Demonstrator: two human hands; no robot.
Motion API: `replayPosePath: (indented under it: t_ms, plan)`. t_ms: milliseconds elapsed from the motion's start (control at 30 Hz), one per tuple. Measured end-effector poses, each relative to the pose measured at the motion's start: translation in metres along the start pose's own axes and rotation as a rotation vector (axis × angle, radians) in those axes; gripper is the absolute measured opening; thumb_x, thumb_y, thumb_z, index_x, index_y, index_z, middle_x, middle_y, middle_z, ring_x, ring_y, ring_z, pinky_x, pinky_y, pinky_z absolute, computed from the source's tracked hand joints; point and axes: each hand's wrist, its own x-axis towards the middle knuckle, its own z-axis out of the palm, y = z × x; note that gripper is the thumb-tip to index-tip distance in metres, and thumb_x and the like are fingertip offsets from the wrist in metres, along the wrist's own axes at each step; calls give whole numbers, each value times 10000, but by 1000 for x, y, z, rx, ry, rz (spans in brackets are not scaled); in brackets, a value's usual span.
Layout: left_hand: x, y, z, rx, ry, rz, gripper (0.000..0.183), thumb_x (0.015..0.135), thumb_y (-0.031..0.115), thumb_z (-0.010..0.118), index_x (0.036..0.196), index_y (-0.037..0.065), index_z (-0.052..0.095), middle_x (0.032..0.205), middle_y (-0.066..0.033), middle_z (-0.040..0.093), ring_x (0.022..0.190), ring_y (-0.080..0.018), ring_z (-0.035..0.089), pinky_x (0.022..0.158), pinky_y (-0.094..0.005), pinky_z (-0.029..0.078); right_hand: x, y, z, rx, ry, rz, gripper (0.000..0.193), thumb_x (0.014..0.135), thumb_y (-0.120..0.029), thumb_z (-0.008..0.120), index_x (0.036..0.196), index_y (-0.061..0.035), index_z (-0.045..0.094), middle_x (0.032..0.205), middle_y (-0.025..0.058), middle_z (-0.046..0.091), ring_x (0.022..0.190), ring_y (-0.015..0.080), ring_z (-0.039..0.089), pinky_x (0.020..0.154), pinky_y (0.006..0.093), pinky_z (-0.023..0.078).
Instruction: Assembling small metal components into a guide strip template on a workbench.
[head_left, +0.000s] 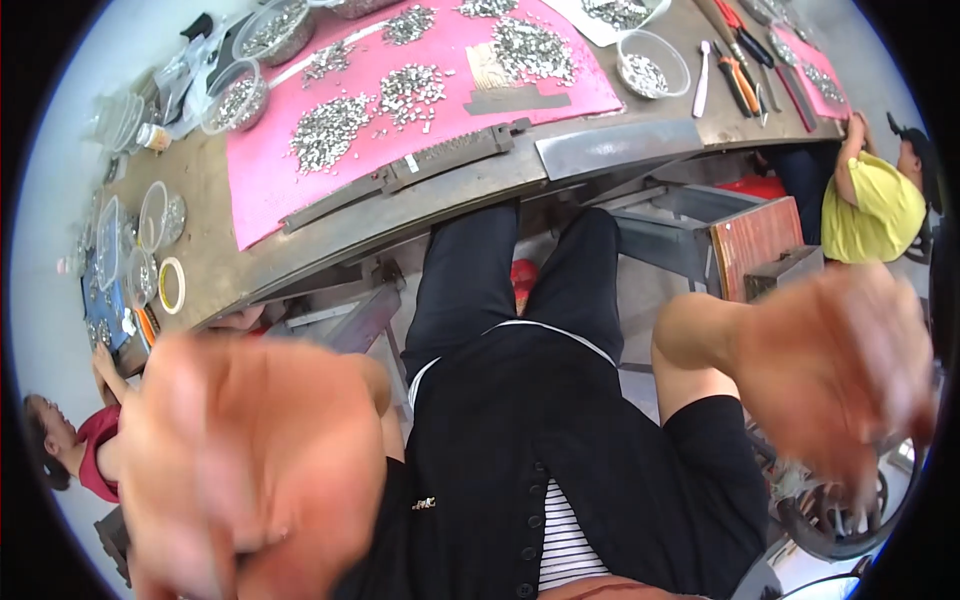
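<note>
Both hands are raised close to the camera, away from the table and smeared by motion. My left hand (pixel 255 465) fills the lower left; its fingers are too blurred to read. At the right, my right hand (pixel 840 360) is up with the elbow bent, its fingers also blurred. Neither hand visibly touches anything on the table. Ahead of my lap lies a pink sheet (pixel 262 190) bearing several heaps of small silvery metal pieces (pixel 335 130). A long, dark metal bar fixture (pixel 440 160) lies along its near edge.
A flat metal plate (pixel 620 148) sits on the table edge. Clear tubs (pixel 240 97) of metal pieces stand left, near a tape roll (pixel 172 285). Orange-handled pliers (pixel 740 85) lie right. Co-workers in yellow (pixel 870 210) and red (pixel 97 450) sit at either side; a wooden-topped stool (pixel 760 240) stands below.
</note>
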Motion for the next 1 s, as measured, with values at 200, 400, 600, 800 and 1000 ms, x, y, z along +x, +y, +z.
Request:
replayPosePath:
  t_ms: [200, 400, 600, 800, 1000]
  plan:
    - [-109, -54, -108, 1184, -418, -571, 478, 911, 154, 731, 1356, 52, 591, 1316, -144, 580, 1244, -293, 529, 1049, -456, 415, -73, 102, 26, -555, -179, 580, 387, 829, -111, 794, 1181, -19, 662, 1174, 144, 628, 1058, 286, 639, 894, 368, 517]
    - [-138, -67, -161, 1369, -558, -680, 323, 839, 208, 786, 1152, 156, 726, 1264, -102, 590, 1193, -314, 524, 1044, -466, 363, -117, 161, 53, -662, -382, 609, 428, 797, -192, 821, 1165, -31, 670, 1136, 117, 648, 1078, 309, 589, 937, 402, 465]
    - [-109, -55, -157, 1309, -666, -567, 292, 830, 116, 787, 1110, 95, 707, 1057, -109, 629, 995, -314, 578, 881, -421, 464, -134, 166, 59, -613, -245, 543, 364, 790, -250, 819, 1089, -72, 716, 1061, 81, 655, 1051, 280, 574, 925, 413, 442]
    - [-37, -39, -77, 975, -799, -688, 584, 792, 17, 801, 1327, 66, 572, 972, -109, 616, 820, -241, 607, 761, -361, 538, -135, 165, 53, -650, -241, 545, 366, 756, -230, 847, 1060, -71, 722, 1061, 67, 673, 1049, 273, 584, 931, 394, 445]
    - [-95, -138, -13, 665, -848, -551, 352, 753, 89, 809, 1063, 30, 652, 956, -124, 579, 942, -320, 593, 833, -431, 497, -133, 169, 48, -331, -64, 710, 427, 812, -33, 723, 1231, -22, 640, 1084, 139, 643, 958, 294, 627, 869, 408, 502]
